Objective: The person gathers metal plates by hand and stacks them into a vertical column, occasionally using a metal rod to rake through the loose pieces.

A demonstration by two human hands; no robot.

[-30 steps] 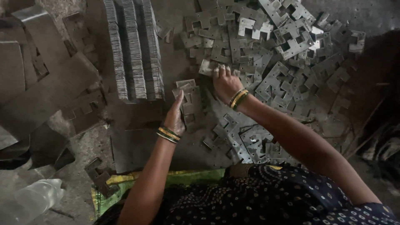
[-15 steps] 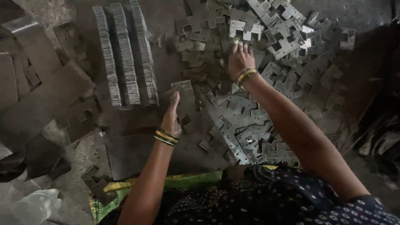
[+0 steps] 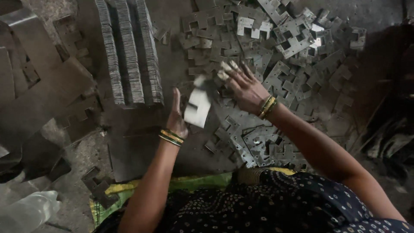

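Observation:
My right hand (image 3: 245, 87) reaches left from a loose pile of stamped, notched metal plates (image 3: 284, 39). It brings a pale metal plate (image 3: 197, 107), blurred by motion and pinched at its top edge. My left hand (image 3: 176, 115) stands upright with its fingers straight, palm toward that plate and almost touching it. Both wrists carry gold and green bangles. Three long rows of plates stacked on edge (image 3: 129, 56) lie just beyond my left hand.
Large punched scrap sheets (image 3: 39, 86) cover the floor on the left. More flat plates (image 3: 263, 146) lie near my knee. A green and yellow cloth (image 3: 198, 181) is under me, and a crumpled clear plastic bag (image 3: 26, 211) sits at the bottom left.
My right hand went out to the loose pile and has come back left with a plate. My left hand has stayed beside the small stack.

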